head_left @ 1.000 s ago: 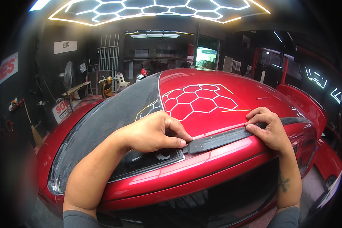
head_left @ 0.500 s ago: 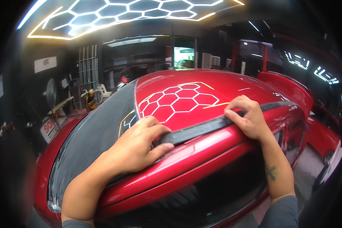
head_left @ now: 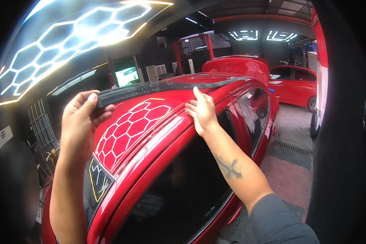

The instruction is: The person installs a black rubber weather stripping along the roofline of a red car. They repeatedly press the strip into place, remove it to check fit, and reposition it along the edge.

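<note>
A long black roof trim strip (head_left: 142,89) is lifted off the roof edge of a red car (head_left: 177,97). My left hand (head_left: 82,110) is closed around its near end, holding it above the roof. From there the strip runs back toward the rear of the car, where its far part lies along the roof edge. My right hand (head_left: 202,110) is beside the strip's middle at the roof edge, thumb up and fingers apart. Whether its thumb touches the strip I cannot tell. Below the raised strip, the roof channel (head_left: 144,134) shows as a long groove.
The dark side window (head_left: 166,183) is below the roof edge, and the windshield corner (head_left: 98,179) is at lower left. Another red car (head_left: 293,83) stands behind at the right. A floor drain grate (head_left: 293,147) runs beside the car. Hexagonal lights (head_left: 73,42) hang overhead.
My left hand has raised the strip's near end from the roof edge, up and leftward. My right hand has let go of its pinch on the strip. The view has swung right.
</note>
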`<state>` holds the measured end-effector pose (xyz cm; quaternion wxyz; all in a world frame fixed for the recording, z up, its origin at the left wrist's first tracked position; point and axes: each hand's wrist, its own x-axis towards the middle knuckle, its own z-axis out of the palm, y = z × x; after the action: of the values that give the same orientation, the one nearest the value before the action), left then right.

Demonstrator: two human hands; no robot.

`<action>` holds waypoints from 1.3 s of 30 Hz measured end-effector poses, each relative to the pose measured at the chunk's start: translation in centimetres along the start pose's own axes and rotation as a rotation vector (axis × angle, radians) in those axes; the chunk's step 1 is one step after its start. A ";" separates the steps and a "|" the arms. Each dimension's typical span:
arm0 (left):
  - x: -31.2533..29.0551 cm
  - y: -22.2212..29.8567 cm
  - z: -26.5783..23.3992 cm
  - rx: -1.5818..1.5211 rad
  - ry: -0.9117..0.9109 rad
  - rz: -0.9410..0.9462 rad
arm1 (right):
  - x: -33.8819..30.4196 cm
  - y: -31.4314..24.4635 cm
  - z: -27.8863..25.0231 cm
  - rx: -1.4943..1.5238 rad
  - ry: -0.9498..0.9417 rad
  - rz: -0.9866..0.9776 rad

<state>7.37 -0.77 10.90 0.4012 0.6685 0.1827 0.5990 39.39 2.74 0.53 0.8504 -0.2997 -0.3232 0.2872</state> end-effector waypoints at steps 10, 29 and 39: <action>-15.9 2.0 9.1 0.205 -0.050 0.306 | 19.7 -14.7 -11.4 0.441 -0.191 0.074; -50.4 -41.3 54.5 0.395 -0.677 -0.107 | 19.2 -52.2 -85.2 -0.229 0.407 -0.064; -43.2 -59.8 81.5 0.202 -1.455 -0.247 | 20.4 -50.7 -93.2 -0.545 0.354 -0.095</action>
<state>89.41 -21.38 -59.31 0.4220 0.9044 -0.0009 -0.0640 134.36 -46.79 -13.48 0.7944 -0.5461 -0.2487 0.0937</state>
